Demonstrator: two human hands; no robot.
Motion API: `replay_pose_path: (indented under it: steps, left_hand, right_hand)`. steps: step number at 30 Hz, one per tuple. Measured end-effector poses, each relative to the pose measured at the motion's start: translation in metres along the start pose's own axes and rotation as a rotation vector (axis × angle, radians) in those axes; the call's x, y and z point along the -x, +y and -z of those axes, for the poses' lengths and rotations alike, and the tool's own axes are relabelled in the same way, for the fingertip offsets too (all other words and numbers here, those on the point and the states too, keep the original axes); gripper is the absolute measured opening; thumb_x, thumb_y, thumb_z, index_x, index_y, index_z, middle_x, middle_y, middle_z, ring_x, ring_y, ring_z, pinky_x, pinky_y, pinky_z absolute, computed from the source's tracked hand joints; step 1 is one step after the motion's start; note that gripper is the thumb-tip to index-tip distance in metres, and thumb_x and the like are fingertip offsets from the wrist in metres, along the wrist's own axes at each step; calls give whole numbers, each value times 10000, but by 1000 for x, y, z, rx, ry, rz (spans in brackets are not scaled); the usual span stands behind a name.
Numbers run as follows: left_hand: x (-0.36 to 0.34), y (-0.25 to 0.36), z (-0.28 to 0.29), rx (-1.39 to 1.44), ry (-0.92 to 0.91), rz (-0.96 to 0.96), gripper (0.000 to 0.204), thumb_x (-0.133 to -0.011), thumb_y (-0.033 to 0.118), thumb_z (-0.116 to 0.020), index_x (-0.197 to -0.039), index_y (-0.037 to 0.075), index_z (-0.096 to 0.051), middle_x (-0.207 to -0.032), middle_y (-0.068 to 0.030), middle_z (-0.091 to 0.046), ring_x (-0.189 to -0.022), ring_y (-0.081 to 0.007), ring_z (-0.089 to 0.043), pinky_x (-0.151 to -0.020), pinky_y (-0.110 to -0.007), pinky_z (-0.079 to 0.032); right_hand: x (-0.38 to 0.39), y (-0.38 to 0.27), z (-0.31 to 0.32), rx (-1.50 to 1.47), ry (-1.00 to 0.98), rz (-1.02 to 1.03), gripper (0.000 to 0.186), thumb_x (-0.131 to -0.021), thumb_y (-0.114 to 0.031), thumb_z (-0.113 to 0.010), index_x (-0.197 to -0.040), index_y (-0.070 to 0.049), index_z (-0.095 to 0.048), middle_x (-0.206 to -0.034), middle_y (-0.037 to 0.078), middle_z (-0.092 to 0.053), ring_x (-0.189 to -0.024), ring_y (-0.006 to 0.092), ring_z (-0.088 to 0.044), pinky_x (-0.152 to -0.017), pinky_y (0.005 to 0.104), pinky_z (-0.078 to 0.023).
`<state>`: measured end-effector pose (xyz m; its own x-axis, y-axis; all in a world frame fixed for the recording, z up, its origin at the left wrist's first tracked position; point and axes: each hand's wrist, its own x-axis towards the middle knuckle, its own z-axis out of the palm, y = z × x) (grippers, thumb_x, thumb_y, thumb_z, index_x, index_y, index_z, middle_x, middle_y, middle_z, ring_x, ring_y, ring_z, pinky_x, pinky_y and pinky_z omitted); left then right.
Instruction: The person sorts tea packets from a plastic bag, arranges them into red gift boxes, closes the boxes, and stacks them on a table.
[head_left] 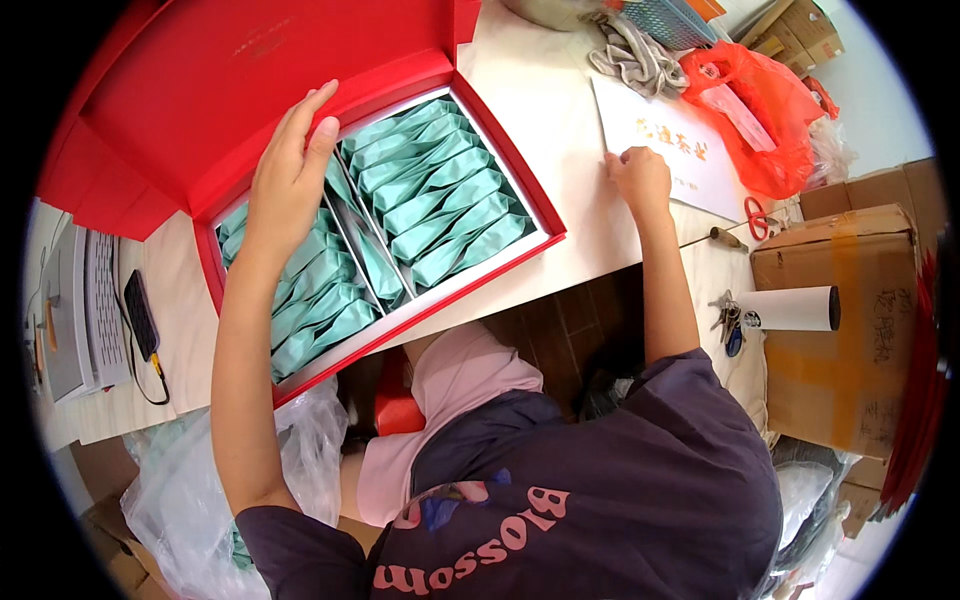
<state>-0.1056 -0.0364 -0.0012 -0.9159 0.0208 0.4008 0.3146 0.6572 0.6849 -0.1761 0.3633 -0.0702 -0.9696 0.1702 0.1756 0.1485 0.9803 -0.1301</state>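
A red gift box [556, 240] stands on the table with its lid [270, 95] raised at the back. Rows of pale green wrapped packets [440, 185] fill it, split by white dividers. My left hand [285, 170] is over the left side of the box near the raised lid, fingers stretched out and holding nothing. It hides some of the packets below. Further right, my right hand [640, 178] pinches the near left edge of a white sheet [665, 125] with orange print, which lies on the table.
A red plastic bag [760, 120], a grey cloth [638, 58] and a blue basket [670, 22] lie at the back right. Red scissors [757, 218], keys [722, 310], a white cylinder [790, 309] and a cardboard box [830, 350] are to the right. A black phone [141, 315] lies left.
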Motion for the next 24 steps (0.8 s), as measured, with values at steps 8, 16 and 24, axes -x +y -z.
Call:
replay_pose_path:
  steps: [8,16,24]
  left_hand:
    - [29,-6,28,-17,-26,66,444,-981,326,-427,-1324,52,-490,-1356,-160,-482,-1316,-275,-397,-1083,-364,-286]
    - [53,-6,47,-31,6,58,406,-973,273,-449,-1308,50,-502,-1345,-141,-494,-1305,-243,-410,-1085,-356,-283]
    - [76,-18,68,87,181,153,356,-975,252,-462,-1253,41,-538,-1259,-130,-561,-1210,-240,-493,-1037,-336,-341]
  right_hand:
    - [-1,7,8,-107,-74,15,274,-790,-302,-659,-795,-36,-724,-772,189,-679,-731,353,-658,-714,414,-525]
    - [-6,14,3,21,149,-5,201,-786,-235,-660,-816,-44,-713,-803,169,-681,-767,339,-656,-707,408,-526]
    - [106,-142,83,-655,569,758,277,-728,65,-617,-974,-51,-673,-937,104,-689,-849,258,-668,-737,357,-545]
